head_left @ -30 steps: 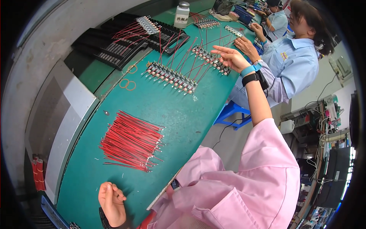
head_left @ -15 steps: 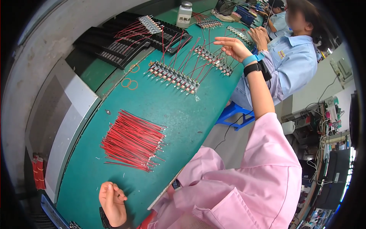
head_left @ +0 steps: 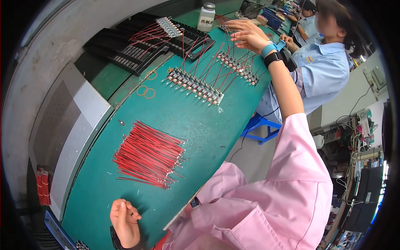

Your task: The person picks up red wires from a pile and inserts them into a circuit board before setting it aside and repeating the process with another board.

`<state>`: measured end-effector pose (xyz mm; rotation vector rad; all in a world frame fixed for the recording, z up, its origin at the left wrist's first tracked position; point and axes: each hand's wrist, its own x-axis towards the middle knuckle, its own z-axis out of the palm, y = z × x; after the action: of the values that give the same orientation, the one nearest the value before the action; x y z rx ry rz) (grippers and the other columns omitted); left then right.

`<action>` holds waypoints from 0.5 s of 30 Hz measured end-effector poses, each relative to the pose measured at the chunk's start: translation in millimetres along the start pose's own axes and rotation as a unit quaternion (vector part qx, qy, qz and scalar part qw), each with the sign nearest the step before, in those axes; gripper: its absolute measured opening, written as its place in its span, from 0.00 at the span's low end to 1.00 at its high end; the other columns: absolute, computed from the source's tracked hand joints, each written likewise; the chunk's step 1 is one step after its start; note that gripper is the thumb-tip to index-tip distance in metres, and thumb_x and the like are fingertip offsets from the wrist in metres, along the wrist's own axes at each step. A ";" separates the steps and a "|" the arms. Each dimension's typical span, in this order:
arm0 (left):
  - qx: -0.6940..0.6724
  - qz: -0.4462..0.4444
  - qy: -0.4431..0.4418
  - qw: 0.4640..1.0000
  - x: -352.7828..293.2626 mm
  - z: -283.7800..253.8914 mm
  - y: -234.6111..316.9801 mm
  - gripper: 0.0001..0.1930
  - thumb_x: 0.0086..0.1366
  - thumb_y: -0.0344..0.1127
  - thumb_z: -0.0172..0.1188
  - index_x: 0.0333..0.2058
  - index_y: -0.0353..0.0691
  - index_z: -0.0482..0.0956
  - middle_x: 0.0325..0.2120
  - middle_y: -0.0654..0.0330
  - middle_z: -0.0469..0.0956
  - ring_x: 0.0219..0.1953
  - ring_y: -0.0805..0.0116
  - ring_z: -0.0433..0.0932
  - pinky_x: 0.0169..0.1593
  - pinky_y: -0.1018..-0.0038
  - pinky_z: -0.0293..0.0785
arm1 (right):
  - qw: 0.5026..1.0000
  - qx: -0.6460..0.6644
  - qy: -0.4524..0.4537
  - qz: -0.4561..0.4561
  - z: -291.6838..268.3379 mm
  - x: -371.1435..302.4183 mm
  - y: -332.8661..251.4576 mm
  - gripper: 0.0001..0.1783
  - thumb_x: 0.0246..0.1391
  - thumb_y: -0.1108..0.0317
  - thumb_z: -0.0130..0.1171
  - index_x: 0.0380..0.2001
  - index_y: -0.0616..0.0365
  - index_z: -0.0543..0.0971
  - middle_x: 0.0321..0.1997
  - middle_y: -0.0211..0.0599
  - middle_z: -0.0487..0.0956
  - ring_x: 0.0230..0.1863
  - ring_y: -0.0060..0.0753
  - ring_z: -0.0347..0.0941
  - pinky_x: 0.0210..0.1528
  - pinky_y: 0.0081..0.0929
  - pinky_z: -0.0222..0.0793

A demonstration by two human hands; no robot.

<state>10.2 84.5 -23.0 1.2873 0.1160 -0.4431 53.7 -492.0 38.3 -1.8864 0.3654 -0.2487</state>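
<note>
My right hand (head_left: pixel 248 41) reaches over the far part of the green bench, fingers stretched out, nothing seen in it. Just below it lies a strip of small circuit boards (head_left: pixel 236 66) with red and black wires attached. A longer strip of circuit boards (head_left: pixel 193 85) rests nearer, its wires pointing away. My left hand (head_left: pixel 126 223) hovers at the near end of the bench, palm up, with fingers curled and thumb against them; I see nothing in it. Between the hands spreads a pile of red wires (head_left: pixel 149 155) with bare tips.
A co-worker's hand (head_left: pixel 243 26) extends just beyond my right hand. Black slotted racks (head_left: pixel 137 48) at the far left carry another wired board strip (head_left: pixel 169 26). A white-capped bottle (head_left: pixel 206 17) stands behind. Rubber bands (head_left: pixel 146 92) lie on the bench (head_left: pixel 196 125).
The co-worker's hand has moved left, over the far boards beyond my right hand. My right hand has lowered slightly over the strip. My left hand keeps its pose; the view has shifted a little.
</note>
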 end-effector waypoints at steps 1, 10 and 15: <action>0.000 0.000 0.000 1.000 0.1 0.3 0.2 0.05 0.62 0.34 0.47 0.32 0.39 0.66 0.23 0.65 0.67 0.19 0.79 0.67 0.19 0.86 0.65 | 0.999 -0.031 -0.014 -0.030 2.4 -0.4 -3.7 0.17 0.54 0.70 0.42 0.48 0.57 0.67 0.43 0.29 0.72 0.35 0.17 0.68 0.36 0.18 0.69; -0.002 0.000 -0.010 1.000 1.8 0.7 0.7 0.05 0.62 0.33 0.46 0.32 0.38 0.66 0.23 0.64 0.67 0.18 0.80 0.67 0.18 0.86 0.65 | 0.998 -0.048 0.002 -0.035 -0.7 29.1 10.0 0.17 0.53 0.70 0.40 0.47 0.57 0.69 0.42 0.26 0.72 0.37 0.18 0.68 0.39 0.18 0.67; -0.007 -0.002 -0.011 1.000 2.9 -1.2 0.0 0.05 0.62 0.33 0.46 0.31 0.38 0.66 0.23 0.64 0.67 0.18 0.79 0.67 0.19 0.85 0.66 | 0.998 0.013 0.048 -0.038 2.0 39.5 9.1 0.16 0.51 0.73 0.41 0.45 0.61 0.70 0.40 0.31 0.73 0.35 0.19 0.70 0.40 0.19 0.68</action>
<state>13.1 84.9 -24.4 1.2690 0.1019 -0.4587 89.9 -507.7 28.7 -1.8688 0.3532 -0.3949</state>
